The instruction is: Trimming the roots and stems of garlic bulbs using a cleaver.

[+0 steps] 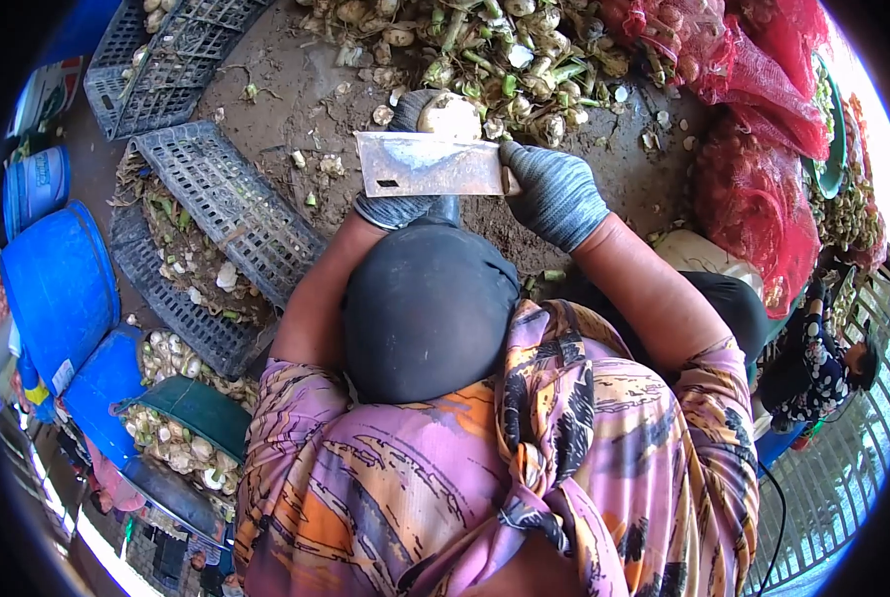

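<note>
My left hand [400, 210], in a grey knit glove, holds a pale round root vegetable [452, 118] with a whitish cut face upward. Part of that hand is hidden behind the broad blade of a cleaver [430, 166]. The cleaver lies level across the view, just on the near side of the vegetable. My right hand [556, 196], gloved alike, is closed round its handle at the blade's right end. A dark, rounded, smooth surface [430, 313] shows below my hands, between my forearms.
A heap of trimmed roots and stalks [525, 60] lies ahead on muddy ground [296, 109]. Red mesh sacks [754, 199] stand at right. Black plastic crates [236, 204] and blue barrels [62, 274] are at left, near a green basket [191, 413]. Another person [823, 363] is at far right.
</note>
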The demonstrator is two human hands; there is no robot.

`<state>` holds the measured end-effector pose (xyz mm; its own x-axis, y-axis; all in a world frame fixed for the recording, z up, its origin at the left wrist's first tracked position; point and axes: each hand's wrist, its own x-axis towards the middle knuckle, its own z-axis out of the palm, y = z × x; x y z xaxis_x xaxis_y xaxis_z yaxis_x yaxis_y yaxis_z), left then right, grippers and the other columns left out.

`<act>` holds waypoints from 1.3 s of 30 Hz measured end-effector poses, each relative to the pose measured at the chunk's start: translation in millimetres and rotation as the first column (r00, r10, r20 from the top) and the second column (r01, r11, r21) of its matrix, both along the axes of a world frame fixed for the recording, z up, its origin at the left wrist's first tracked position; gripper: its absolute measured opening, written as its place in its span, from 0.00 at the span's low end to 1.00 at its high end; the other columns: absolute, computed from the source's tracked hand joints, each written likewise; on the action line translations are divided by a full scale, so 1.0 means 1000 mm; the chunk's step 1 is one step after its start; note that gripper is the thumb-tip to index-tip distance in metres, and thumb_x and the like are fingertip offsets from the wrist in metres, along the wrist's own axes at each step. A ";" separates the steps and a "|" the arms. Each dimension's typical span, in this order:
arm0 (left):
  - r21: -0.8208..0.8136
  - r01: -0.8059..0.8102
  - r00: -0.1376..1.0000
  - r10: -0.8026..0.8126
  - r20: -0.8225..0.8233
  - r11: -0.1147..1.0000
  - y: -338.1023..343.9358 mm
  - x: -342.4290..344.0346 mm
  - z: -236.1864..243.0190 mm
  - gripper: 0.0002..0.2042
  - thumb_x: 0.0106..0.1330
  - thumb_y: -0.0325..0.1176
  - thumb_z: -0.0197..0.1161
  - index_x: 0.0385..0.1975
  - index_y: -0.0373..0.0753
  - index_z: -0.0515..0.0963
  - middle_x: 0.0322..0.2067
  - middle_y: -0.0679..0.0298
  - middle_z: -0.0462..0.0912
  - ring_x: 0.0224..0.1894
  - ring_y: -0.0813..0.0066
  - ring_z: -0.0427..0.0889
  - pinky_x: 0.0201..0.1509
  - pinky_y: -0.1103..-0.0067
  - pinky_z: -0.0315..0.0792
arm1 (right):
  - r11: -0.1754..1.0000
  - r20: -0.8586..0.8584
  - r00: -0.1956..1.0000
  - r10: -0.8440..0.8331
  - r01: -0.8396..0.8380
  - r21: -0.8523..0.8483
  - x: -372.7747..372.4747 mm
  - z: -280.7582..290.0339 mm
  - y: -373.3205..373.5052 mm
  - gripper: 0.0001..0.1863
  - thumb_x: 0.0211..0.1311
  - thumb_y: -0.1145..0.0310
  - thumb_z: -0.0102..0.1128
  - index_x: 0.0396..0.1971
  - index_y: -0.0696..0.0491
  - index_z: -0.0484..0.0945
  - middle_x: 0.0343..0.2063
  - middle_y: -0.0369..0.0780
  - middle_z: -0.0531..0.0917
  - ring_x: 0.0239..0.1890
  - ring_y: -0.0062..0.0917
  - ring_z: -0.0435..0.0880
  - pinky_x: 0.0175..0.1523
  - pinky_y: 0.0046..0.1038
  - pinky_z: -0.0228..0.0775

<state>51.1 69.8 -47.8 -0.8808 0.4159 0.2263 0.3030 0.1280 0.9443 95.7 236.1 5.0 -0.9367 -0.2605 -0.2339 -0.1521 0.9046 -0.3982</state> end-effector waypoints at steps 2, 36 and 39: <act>-0.053 -0.022 0.996 0.018 -0.092 0.998 -0.003 0.000 0.003 0.24 0.46 0.35 0.58 0.43 0.34 0.60 0.37 0.57 0.67 0.40 0.66 0.68 0.44 0.76 0.62 | 0.999 -0.046 0.999 0.001 -0.003 -0.044 0.000 -0.008 0.002 0.08 0.45 0.65 0.44 0.26 0.52 0.68 0.16 0.44 0.73 0.21 0.37 0.74 0.25 0.35 0.64; -0.869 -0.418 0.881 -0.114 -0.459 0.264 0.060 -0.202 0.022 0.20 0.52 0.38 0.47 0.48 0.47 0.61 0.49 0.59 0.60 0.53 0.66 0.57 0.56 0.65 0.44 | 0.765 0.017 0.798 -0.602 0.583 -0.274 0.016 -0.047 0.053 0.09 0.45 0.67 0.55 0.26 0.54 0.70 0.18 0.45 0.74 0.20 0.34 0.74 0.27 0.26 0.65; -0.827 -0.499 0.844 -0.069 -0.531 0.259 0.064 -0.213 -0.018 0.20 0.52 0.34 0.43 0.48 0.47 0.61 0.49 0.59 0.60 0.52 0.63 0.57 0.55 0.63 0.44 | 0.782 0.030 0.802 -0.596 0.589 -0.203 0.016 -0.040 0.049 0.11 0.44 0.64 0.55 0.29 0.52 0.70 0.21 0.46 0.75 0.26 0.39 0.75 0.28 0.30 0.66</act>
<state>-162.3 134.2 -65.4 -0.9073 0.3867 0.1654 0.3760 0.9219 -0.0932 111.8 285.0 -35.5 -0.9276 0.3128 -0.2044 0.3722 0.7265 -0.5776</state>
